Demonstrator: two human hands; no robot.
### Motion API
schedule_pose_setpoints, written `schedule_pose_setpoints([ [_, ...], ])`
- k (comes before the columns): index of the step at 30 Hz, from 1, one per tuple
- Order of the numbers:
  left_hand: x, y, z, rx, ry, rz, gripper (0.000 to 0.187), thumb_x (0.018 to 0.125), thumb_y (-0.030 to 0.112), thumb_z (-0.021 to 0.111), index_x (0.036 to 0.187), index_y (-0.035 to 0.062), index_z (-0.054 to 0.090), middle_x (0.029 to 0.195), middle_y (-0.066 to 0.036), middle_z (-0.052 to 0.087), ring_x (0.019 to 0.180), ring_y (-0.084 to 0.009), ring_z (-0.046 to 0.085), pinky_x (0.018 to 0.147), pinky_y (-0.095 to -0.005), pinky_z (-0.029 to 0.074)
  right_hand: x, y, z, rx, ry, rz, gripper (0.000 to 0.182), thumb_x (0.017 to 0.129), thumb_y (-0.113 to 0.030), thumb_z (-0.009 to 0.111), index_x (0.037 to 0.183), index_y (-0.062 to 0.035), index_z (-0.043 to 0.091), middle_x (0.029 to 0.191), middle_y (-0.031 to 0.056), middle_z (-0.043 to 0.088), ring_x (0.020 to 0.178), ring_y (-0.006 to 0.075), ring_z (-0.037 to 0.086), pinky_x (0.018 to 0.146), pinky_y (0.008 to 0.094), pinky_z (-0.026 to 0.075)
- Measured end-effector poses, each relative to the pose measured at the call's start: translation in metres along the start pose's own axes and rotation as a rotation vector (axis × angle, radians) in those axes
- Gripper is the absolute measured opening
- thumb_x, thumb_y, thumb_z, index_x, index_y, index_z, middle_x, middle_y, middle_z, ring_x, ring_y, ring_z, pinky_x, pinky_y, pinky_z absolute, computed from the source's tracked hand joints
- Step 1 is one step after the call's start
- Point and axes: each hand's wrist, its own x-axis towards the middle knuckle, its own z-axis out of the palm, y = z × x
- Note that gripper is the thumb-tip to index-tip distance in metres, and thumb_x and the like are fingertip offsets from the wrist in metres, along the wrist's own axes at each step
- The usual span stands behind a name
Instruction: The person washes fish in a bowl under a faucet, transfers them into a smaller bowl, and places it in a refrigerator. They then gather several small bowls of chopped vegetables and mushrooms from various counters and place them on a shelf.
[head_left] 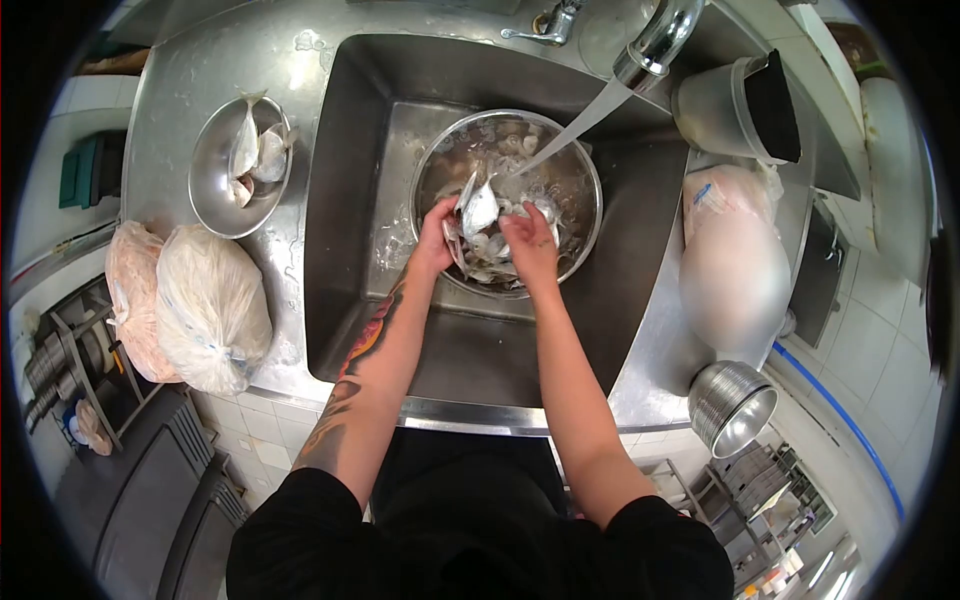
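Observation:
A round metal bowl (505, 114) stands in the sink, with water and several small silver fish (500, 262) in it. My left hand (437, 236) is at the bowl's left side, its fingers closed round a silver fish (481, 208) that is tilted up above the others. Just to the right, my right hand (530, 243) reaches over the fish in the bowl with thumb and fingers apart; its fingertips are partly lost among fish and water. From the faucet (642, 62), a stream of water runs into the bowl behind my hands.
Left of the sink (350, 330), a smaller metal bowl (205, 205) holds several fish, near two filled plastic bags (212, 310). On the right stand a plastic container (708, 110), another filled bag (735, 265) and stacked metal bowls (725, 400) at the counter's edge.

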Motion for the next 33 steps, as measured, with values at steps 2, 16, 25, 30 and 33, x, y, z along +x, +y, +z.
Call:
schedule_pose_setpoints([
  [2,0.000,-0.006,0.008,0.012,0.005,-0.012,0.030,0.092,0.035,0.059,0.103,0.0084,0.068,0.093,-0.007,0.072,0.082,-0.0224,0.069,0.076,-0.0403,0.057,0.005,0.001,0.008,0.267,-0.082,0.223,0.041,0.089,-0.020,0.072,0.122,0.0034,0.061,0.111,0.0161,0.068,0.103,0.0231,0.064,0.089,0.0317,0.049],
  [16,-0.002,-0.016,0.031,0.049,0.242,0.294,0.025,0.097,0.014,0.056,0.120,0.0043,0.053,0.114,-0.013,0.065,0.106,-0.0252,0.065,0.091,-0.0377,0.054,0.024,0.050,-0.003,0.575,-0.296,0.553,0.039,0.092,-0.013,0.064,0.128,-0.0095,0.049,0.107,0.0043,0.065,0.092,0.0145,0.066,0.071,0.0341,0.055],
  [25,-0.010,-0.015,0.032,-0.165,0.029,0.214,0.036,0.100,0.021,0.050,0.129,-0.0008,0.048,0.129,-0.018,0.061,0.124,-0.0294,0.057,0.107,-0.0433,0.044,0.009,0.050,0.005,0.682,-0.250,0.350,0.058,0.080,0.001,0.076,0.131,-0.0048,0.049,0.118,0.0066,0.066,0.110,0.0180,0.062,0.093,0.0332,0.051],
  [30,-0.017,0.000,0.024,-0.088,0.010,0.072,0.038,0.101,0.022,0.045,0.133,0.0012,0.048,0.131,-0.016,0.061,0.123,-0.0255,0.058,0.105,-0.0429,0.044,0.017,0.053,-0.005,0.772,-0.252,0.301,0.055,0.079,0.007,0.075,0.127,-0.0042,0.051,0.117,0.0063,0.066,0.111,0.0178,0.062,0.097,0.0310,0.048],
  [33,-0.022,0.005,0.019,0.047,0.006,0.050,0.038,0.102,0.020,0.042,0.134,0.0010,0.049,0.133,-0.016,0.060,0.122,-0.0243,0.058,0.104,-0.0422,0.046,0.019,0.045,-0.015,0.787,-0.261,0.291,0.054,0.079,0.009,0.073,0.127,-0.0045,0.052,0.117,0.0063,0.066,0.111,0.0179,0.062,0.097,0.0320,0.048],
])
